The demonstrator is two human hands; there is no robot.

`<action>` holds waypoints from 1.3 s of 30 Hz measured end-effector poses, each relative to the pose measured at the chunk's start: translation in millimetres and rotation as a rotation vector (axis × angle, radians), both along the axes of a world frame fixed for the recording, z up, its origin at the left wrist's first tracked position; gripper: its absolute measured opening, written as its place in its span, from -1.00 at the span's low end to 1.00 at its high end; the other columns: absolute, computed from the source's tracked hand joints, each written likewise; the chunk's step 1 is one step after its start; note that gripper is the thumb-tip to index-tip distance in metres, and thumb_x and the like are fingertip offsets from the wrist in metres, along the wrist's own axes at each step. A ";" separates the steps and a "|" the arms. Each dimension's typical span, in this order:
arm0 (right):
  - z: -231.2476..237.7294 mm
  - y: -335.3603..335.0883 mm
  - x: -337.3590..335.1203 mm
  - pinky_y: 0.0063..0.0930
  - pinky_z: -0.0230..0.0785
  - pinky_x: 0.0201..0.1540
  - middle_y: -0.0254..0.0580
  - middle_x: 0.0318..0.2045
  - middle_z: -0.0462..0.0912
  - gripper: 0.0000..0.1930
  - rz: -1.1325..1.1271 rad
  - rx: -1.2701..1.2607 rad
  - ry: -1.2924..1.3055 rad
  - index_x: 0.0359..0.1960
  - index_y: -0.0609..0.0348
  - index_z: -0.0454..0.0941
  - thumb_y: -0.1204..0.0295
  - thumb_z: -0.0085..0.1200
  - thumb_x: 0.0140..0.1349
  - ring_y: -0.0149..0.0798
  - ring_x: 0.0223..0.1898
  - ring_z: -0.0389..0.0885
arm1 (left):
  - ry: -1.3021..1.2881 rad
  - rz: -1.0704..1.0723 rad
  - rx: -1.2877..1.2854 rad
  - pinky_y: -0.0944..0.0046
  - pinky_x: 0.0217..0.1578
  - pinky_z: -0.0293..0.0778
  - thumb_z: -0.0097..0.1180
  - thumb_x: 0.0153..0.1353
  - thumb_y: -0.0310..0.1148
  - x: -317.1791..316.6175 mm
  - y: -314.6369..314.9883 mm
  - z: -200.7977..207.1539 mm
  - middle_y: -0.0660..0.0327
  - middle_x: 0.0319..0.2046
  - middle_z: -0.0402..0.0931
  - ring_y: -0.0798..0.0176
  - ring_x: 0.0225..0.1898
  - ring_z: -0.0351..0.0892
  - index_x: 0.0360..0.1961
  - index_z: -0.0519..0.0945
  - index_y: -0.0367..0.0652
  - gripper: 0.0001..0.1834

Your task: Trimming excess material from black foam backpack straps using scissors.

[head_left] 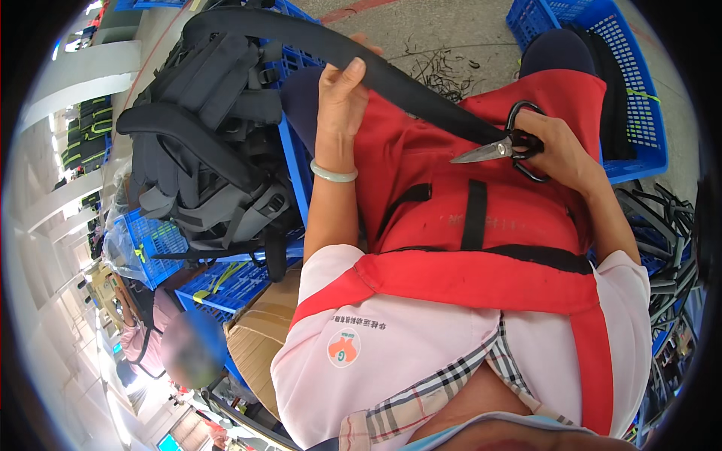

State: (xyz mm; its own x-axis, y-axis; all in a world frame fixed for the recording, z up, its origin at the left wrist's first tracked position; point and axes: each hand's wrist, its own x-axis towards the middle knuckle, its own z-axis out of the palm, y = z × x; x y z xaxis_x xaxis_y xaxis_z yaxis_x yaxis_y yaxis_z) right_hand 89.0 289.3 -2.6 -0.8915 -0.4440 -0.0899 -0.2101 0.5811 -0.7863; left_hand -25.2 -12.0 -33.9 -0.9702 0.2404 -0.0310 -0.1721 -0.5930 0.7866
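Note:
A long black padded strap (421, 98) arches from the black and grey backpack (195, 135) on my left across to my lap. My left hand (342, 94) is closed round the strap's middle, thumb on top. At the strap's far right end, my right hand (560, 146) grips a pair of scissors (489, 153) with black loop handles. The blades point left and lie together or nearly so, just below the strap's end. Whether my right fingers also pinch that end is hidden behind the handles. A red apron (451, 218) covers my lap under both hands.
The backpack rests on a blue plastic crate (295, 161). Another blue crate (643, 98) with black pieces stands at the far right. Black scraps (440, 71) litter the floor ahead. Several dark strips (662, 233) pile up at my right. A cardboard box (263, 331) and another person (143, 338) are at lower left.

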 end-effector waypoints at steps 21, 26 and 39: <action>16.2 -32.2 -14.1 -0.21 0.35 -0.15 0.17 -0.29 0.51 -0.43 -0.091 -0.089 -0.105 0.00 0.26 0.26 0.38 0.31 0.01 0.24 -0.18 0.43 | 0.076 -0.127 0.018 0.28 -0.20 0.57 0.25 0.02 -0.68 20.5 26.2 14.6 0.19 -0.34 0.64 0.26 -0.29 0.64 -0.27 0.63 -0.23 -0.77; -9.0 -38.8 -13.2 -0.06 0.33 -0.19 0.21 -0.26 0.52 -0.50 -0.145 -0.090 0.188 -0.01 0.25 0.25 0.44 0.23 0.06 0.30 -0.12 0.45 | 0.120 -0.188 0.056 0.21 -0.08 0.52 0.22 0.06 -0.66 25.6 33.1 2.4 0.22 -0.29 0.61 0.25 -0.21 0.60 -0.25 0.62 -0.18 -0.78; -47.8 -52.9 -32.6 -0.53 0.30 -0.36 -0.36 -0.49 0.45 -0.76 -0.278 -0.603 -0.215 -0.29 0.30 0.42 0.43 0.21 0.16 -0.47 -0.42 0.37 | 0.046 -0.161 0.102 0.19 -0.05 0.50 0.23 0.11 -0.56 15.5 30.1 -0.8 0.20 -0.22 0.61 0.22 -0.15 0.59 -0.19 0.60 -0.18 -0.78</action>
